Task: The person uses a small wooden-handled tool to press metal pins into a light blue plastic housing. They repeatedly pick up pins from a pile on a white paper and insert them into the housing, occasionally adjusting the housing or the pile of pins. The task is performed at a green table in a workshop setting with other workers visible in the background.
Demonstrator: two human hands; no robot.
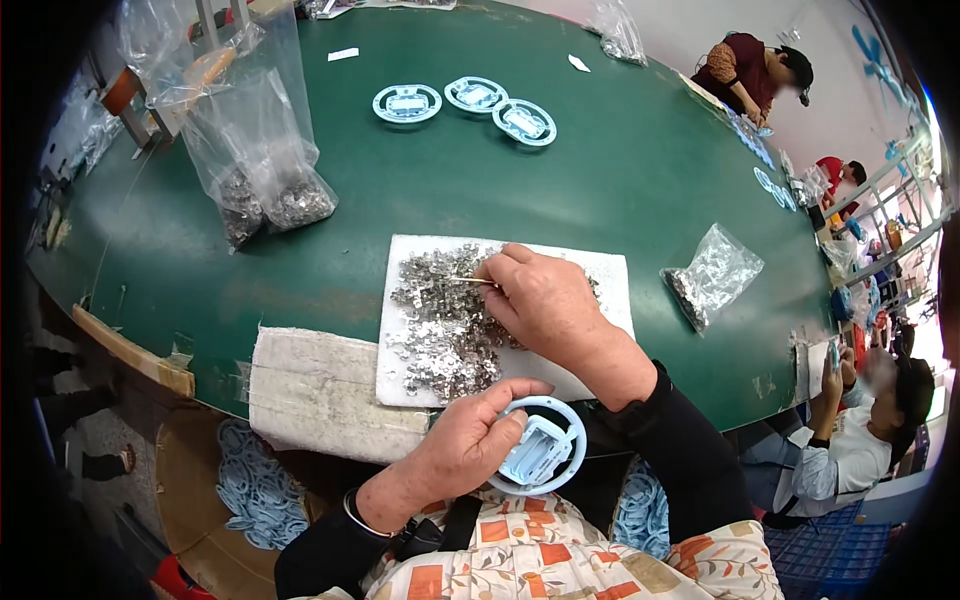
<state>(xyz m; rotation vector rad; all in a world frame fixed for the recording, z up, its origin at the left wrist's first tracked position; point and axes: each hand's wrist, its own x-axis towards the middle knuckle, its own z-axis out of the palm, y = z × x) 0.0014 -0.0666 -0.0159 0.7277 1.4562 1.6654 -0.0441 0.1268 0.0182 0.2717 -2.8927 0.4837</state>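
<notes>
Our left hand [462, 440] grasps a blue ring [538, 452] in front of our body, near the white pad [608, 275]. Our right hand [545, 300] pinches a thin tool [472, 280] over the metal clips [440, 335] spread there.

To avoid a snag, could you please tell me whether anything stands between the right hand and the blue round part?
Nothing visible stands between the right hand and the blue round part except the left hand, its fingers at the upper rim.
</notes>
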